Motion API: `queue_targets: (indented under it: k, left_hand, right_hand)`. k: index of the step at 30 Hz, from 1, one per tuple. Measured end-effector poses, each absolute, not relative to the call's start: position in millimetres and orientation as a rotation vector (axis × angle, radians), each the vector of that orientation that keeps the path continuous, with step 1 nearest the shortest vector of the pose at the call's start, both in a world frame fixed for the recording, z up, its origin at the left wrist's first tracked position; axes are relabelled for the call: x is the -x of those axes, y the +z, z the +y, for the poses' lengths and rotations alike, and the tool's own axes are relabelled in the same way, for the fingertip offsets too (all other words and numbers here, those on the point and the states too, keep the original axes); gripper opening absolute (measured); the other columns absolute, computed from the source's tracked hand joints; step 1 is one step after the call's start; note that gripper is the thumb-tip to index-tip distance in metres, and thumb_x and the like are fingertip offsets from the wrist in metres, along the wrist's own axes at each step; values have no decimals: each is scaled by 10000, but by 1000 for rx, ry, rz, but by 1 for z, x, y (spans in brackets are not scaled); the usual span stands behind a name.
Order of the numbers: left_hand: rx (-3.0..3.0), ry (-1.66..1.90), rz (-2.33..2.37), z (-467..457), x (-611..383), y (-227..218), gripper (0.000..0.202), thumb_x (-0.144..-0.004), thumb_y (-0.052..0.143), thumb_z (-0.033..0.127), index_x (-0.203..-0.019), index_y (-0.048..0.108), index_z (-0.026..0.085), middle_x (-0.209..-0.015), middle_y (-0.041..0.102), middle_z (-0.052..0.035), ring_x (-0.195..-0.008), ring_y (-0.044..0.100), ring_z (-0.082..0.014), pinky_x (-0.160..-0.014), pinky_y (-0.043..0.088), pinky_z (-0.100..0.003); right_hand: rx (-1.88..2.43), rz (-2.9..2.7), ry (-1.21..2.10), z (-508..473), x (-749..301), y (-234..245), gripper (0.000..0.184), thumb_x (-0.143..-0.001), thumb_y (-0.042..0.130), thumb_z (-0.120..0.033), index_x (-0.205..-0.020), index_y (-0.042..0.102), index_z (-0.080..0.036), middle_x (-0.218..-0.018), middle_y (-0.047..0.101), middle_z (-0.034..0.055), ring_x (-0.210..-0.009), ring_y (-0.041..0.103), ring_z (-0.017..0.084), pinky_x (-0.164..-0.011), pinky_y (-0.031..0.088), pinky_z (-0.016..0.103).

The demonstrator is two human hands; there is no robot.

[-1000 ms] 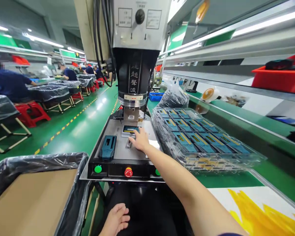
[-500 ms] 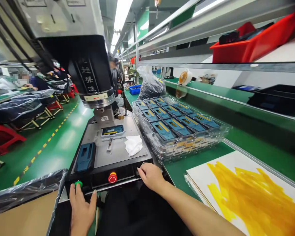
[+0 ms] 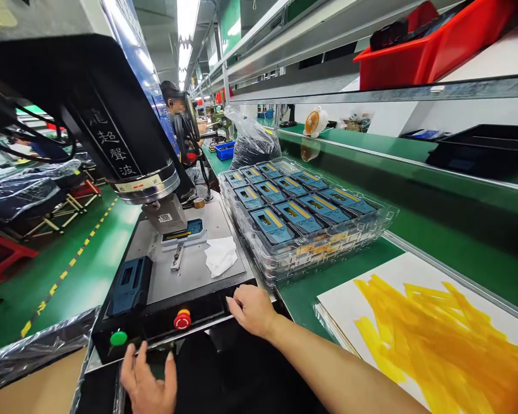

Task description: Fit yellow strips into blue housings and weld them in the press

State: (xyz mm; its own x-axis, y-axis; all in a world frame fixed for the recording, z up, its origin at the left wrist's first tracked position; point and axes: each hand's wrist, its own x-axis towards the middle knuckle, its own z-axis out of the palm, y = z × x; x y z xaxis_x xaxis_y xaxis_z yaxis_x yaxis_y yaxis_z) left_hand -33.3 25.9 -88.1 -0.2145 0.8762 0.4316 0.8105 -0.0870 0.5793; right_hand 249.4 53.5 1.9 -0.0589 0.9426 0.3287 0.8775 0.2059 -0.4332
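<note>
My left hand (image 3: 149, 382) lies open with fingers spread at the front edge of the welding machine (image 3: 190, 270), just below its green button (image 3: 118, 338). Resting on the machine's front right corner is my right hand (image 3: 252, 310), fingers loosely bent over the edge and holding nothing. The black welder head (image 3: 125, 144) hangs over the plate, its metal horn (image 3: 166, 215) down at a blue part in the fixture (image 3: 185, 230). Another blue part (image 3: 127, 282) lies on the plate's left side and a white cloth (image 3: 220, 256) on the right. A red stop button (image 3: 182, 319) sits between my hands.
Stacked clear trays of blue parts (image 3: 302, 213) stand right of the machine on the green bench (image 3: 435, 241). A white sheet with yellow strips (image 3: 435, 322) lies near right. A bag-lined box (image 3: 26, 368) is at lower left. A red bin (image 3: 431, 46) sits overhead. A person (image 3: 176, 106) works farther along.
My right hand left the fixture and came to the front right corner. My left hand rose to the green button, then slipped just below it. The horn has come down toward the part.
</note>
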Motion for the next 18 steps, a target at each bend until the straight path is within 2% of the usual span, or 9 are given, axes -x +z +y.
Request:
queue_targets:
  k: [4,6,9,14,18]
  left_hand:
    - [-2016,1012,1701,5,24,-146,462,-856,519,357,-1259,525,132,-1309,526,-228,-1290,494,-345,-1147,367,-467]
    - [-1999,753,1564,2,21,-171,376,-830,547,330,-1162,616,166,-1248,597,-217,-1220,554,-365,-1106,407,-494]
    - [-2034,522,1536,5,13,-185,345,-779,606,300,-1096,698,198,-1325,599,-180,-1299,496,-397,-1141,351,-545]
    - [-2153,234,1617,9,-5,-169,452,-810,521,258,-1233,662,186,-1482,495,-91,-1460,308,-308,-1221,205,-515]
    - [-2094,130,1602,9,-9,-162,495,-832,504,307,-1300,618,193,-1554,402,-69,-1501,210,-274,-1241,120,-488]
  right_hand:
    - [1613,-1873,205,52,-249,-2,350,-886,551,-291,-557,493,-186,-587,550,-7,-571,471,102,-575,257,276]
    - [1593,-1836,246,51,-249,-4,353,-880,549,-287,-550,473,-186,-573,527,-15,-556,442,97,-565,247,272]
    - [1565,-1795,281,52,-251,-8,366,-883,533,-294,-544,446,-188,-550,489,-24,-535,404,93,-552,242,263]
    - [1447,-1768,222,56,-254,-11,437,-933,484,-343,-531,402,-193,-514,427,-38,-490,358,84,-524,250,248]
    - [1365,-1752,172,59,-257,-12,469,-952,493,-384,-532,391,-201,-501,391,-49,-464,346,79,-491,267,235]
